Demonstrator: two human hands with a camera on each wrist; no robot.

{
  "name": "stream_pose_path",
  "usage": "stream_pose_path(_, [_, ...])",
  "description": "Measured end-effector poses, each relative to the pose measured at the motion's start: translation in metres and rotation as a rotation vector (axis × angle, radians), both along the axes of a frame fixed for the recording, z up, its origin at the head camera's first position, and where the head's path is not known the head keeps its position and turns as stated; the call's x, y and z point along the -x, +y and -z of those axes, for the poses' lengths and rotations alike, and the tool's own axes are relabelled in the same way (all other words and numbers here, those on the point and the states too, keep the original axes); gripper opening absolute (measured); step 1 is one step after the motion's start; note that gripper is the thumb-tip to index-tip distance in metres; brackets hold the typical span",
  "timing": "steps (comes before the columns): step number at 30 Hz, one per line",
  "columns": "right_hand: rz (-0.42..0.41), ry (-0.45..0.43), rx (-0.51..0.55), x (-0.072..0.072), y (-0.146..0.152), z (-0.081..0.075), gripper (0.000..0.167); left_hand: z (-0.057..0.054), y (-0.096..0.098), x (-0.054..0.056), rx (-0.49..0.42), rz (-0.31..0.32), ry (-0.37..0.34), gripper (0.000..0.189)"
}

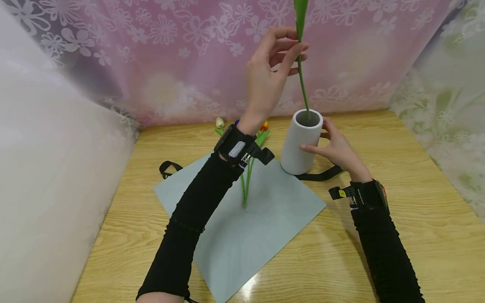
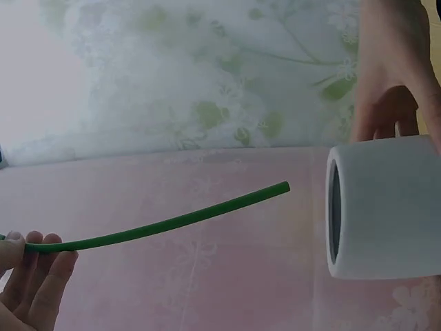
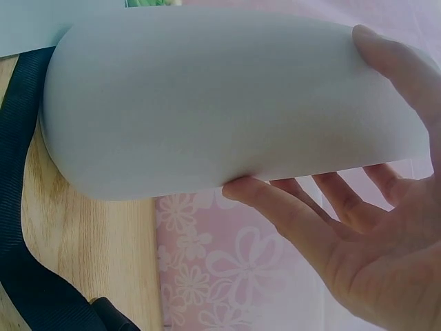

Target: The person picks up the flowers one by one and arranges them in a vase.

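Observation:
My left hand (image 1: 270, 69) pinches a green artificial flower stem (image 1: 302, 80) between thumb and fingers, high above the table. A broad leaf (image 1: 301, 17) rises from it, and the bloom is out of frame. In the left wrist view the stem's cut end (image 2: 286, 187) points at the mouth of a white vase (image 2: 386, 207), a short gap apart. My right hand (image 1: 339, 147) holds that vase from its right side, with the thumb in front and the fingers behind. The right wrist view shows fingertips touching the vase wall (image 3: 220, 103).
A grey-blue sheet (image 1: 261, 235) lies on the wooden table (image 1: 409, 235). On it rest flowers with green stems (image 1: 246, 185), partly hidden by my left wrist; a white bud (image 1: 219, 122) shows. A black strap (image 1: 322, 174) runs by the vase base. Floral curtains (image 1: 170, 54) hang behind.

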State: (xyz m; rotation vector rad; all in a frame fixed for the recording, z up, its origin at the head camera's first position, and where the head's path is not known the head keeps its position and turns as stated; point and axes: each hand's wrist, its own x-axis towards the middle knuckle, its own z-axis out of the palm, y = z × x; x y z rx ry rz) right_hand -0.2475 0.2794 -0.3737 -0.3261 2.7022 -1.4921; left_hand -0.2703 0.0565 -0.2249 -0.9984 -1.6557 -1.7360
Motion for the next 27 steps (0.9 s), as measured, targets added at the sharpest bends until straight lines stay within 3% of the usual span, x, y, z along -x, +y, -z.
stream_pose_path(4, [-0.008,0.006,0.010,0.000,-0.001,0.000,0.095,0.008,0.013,0.007,0.079,-0.033,-0.015,0.022])
stream_pose_path(10, [-0.011,0.019,0.020,0.000,0.000,0.000,0.095,0.034,0.027,0.016,0.193,-0.102,0.002,0.022])
stream_pose_path(18, [-0.029,0.054,0.016,-0.001,0.003,0.003,0.089,0.058,0.038,0.012,0.399,-0.137,-0.042,0.028])
stream_pose_path(21, [-0.032,0.049,0.018,-0.001,0.003,0.003,0.089,0.063,0.040,0.009,0.502,-0.151,-0.096,0.030])
stream_pose_path(24, [-0.030,0.034,0.020,-0.001,0.004,0.003,0.090,0.067,0.043,0.007,0.629,-0.185,-0.128,0.027])
stream_pose_path(27, [-0.033,0.028,0.021,-0.001,0.004,0.002,0.091,0.070,0.044,0.006,0.729,-0.241,-0.108,0.026])
